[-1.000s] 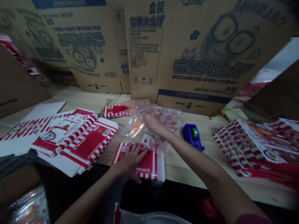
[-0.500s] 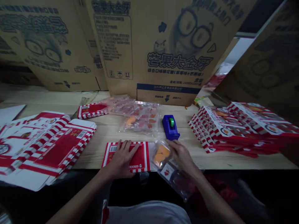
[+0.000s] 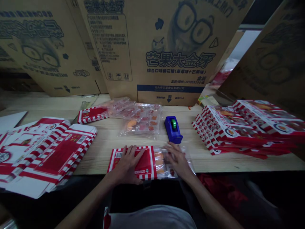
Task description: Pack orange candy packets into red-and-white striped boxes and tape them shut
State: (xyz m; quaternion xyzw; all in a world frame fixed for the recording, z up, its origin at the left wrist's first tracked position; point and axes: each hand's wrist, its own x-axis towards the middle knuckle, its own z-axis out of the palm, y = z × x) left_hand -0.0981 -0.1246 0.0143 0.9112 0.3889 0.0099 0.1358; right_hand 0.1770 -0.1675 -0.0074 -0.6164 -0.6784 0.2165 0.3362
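Across a red-and-white striped cardboard box [image 3: 145, 159] at the table's front edge lies my left hand [image 3: 128, 162], holding it with fingers over its top and thumb by the near side. A clear plastic candy pack [image 3: 159, 162], orange pieces showing, juts from the box's right end. My right hand [image 3: 177, 160] grips this pack from above, its fingers bent over the plastic. How far the pack reaches inside is hidden by the box. Just beyond my right hand stands a blue tape dispenser [image 3: 173, 130] with a green roll.
Flattened boxes [image 3: 59, 152] are stacked at left. Several candy packs [image 3: 143, 117] lie behind my hands, beside another red box [image 3: 92, 114]. Filled boxes [image 3: 238, 127] are piled at right. Large brown cartons [image 3: 157, 41] stand along the back of the table [image 3: 214, 165].
The candy pack was slanting over the table edge; now it lies in line with the box, its orange end at the opening. My right hand has turned with it.
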